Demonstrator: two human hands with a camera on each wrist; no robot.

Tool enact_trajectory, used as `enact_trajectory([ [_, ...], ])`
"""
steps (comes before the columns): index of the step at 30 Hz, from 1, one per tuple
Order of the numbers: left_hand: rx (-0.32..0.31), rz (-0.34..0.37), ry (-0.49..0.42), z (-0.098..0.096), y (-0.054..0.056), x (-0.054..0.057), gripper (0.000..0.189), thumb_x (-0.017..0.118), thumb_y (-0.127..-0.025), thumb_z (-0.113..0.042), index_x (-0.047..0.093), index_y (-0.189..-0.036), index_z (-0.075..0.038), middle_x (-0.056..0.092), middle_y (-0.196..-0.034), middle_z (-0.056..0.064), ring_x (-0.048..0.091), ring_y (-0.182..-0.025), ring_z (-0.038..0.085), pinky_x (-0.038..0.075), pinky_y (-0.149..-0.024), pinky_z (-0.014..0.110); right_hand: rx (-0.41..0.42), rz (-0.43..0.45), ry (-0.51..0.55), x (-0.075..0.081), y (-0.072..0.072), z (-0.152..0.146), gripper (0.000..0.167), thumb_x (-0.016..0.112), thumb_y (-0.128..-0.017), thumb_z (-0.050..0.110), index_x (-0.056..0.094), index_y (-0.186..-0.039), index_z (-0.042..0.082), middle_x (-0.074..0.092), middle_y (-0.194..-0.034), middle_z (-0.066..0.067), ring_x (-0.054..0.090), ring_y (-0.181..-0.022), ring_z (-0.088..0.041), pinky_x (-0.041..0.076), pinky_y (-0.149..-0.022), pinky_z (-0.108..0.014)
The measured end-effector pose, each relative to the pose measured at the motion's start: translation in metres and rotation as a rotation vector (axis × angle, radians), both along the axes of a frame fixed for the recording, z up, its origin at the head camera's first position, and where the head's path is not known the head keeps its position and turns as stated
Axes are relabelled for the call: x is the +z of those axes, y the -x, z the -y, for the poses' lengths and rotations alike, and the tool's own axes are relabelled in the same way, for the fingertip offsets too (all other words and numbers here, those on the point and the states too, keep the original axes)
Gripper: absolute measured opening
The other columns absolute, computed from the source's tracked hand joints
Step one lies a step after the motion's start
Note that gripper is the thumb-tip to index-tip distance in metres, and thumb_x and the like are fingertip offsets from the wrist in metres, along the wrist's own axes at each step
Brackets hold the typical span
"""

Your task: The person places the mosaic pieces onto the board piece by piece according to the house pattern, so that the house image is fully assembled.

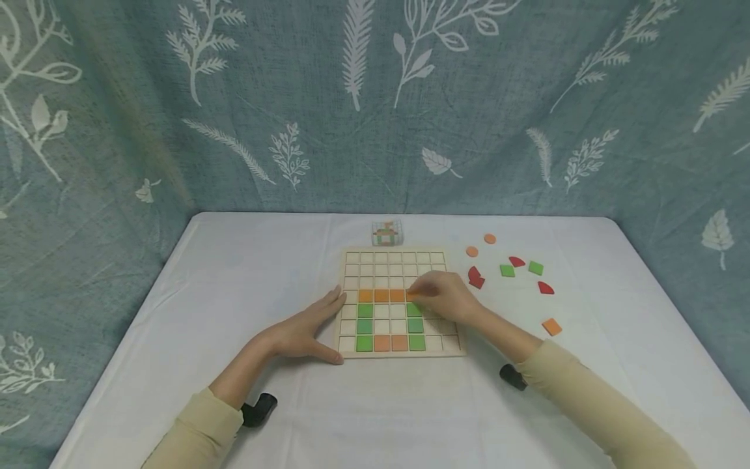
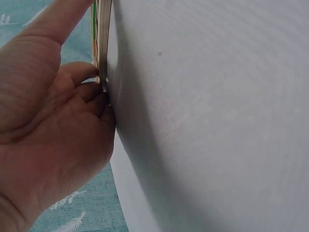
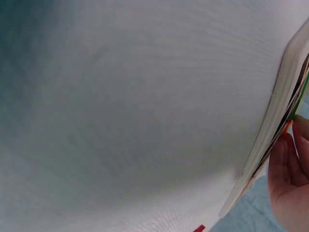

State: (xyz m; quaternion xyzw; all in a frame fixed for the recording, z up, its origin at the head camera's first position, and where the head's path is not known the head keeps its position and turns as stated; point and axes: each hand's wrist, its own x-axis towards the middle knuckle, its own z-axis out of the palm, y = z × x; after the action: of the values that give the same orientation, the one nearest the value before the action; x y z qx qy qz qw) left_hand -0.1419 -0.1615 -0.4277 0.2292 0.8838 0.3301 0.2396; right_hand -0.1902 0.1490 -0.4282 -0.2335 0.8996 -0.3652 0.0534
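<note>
A wooden grid board (image 1: 389,268) lies flat on the table. My right hand (image 1: 448,296) pinches an orange square tile (image 1: 412,296) between thumb and fingertips, at the right end of a row of orange square tiles (image 1: 381,296). In the right wrist view, the tile's orange edge shows at the fingertips. Green square tiles (image 1: 364,326) form a column on each side below that row, with two paler orange tiles (image 1: 390,342) between them at the bottom. Against the board's left edge rests my left hand (image 1: 301,331), fingers extended, thumb near the lower left corner.
Behind the board stands a small clear box (image 1: 387,232) with a coloured pattern. To the right lie orange discs (image 1: 489,238), red quarter-round pieces (image 1: 545,288), green squares (image 1: 536,267) and an orange square (image 1: 552,326). A patterned curtain (image 1: 375,156) hangs behind the white table (image 1: 263,260).
</note>
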Motion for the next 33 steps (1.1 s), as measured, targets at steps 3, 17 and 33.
enact_trajectory([
  [3, 0.001, 0.0, 0.005, -0.001, 0.0, 0.0, 0.117, 0.086, -0.072, -0.04, 0.013, -0.156, -0.004, -0.001, -0.163, 0.013, 0.002, -0.148, 0.033, 0.013, -0.117, 0.052, 0.018, -0.031, -0.004, 0.0, -0.002, 0.0, 0.014, 0.074, -0.087, 0.01, 0.076, -0.101, 0.009, 0.073, -0.099, 0.0, 0.067, -0.097, -0.018, 0.054, -0.087, -0.036],
  [17, -0.004, -0.006, 0.015, -0.002, 0.001, -0.001, 0.117, 0.085, -0.071, -0.042, 0.013, -0.156, -0.004, -0.001, -0.163, 0.014, 0.002, -0.148, 0.033, 0.013, -0.117, 0.051, 0.027, 0.055, 0.021, 0.004, -0.016, -0.016, 0.03, 0.061, -0.094, 0.008, 0.066, -0.124, 0.006, 0.067, -0.122, -0.005, 0.061, -0.114, -0.022, 0.051, -0.096, -0.038],
  [33, 0.009, -0.005, 0.023, -0.002, 0.003, -0.002, 0.118, 0.085, -0.071, -0.042, 0.014, -0.156, -0.004, 0.0, -0.163, 0.015, 0.003, -0.148, 0.034, 0.014, -0.117, 0.052, -0.314, 0.093, -0.031, 0.009, -0.027, -0.102, 0.022, 0.062, -0.096, 0.017, 0.071, -0.115, 0.009, 0.067, -0.117, -0.01, 0.06, -0.11, -0.031, 0.053, -0.087, -0.046],
])
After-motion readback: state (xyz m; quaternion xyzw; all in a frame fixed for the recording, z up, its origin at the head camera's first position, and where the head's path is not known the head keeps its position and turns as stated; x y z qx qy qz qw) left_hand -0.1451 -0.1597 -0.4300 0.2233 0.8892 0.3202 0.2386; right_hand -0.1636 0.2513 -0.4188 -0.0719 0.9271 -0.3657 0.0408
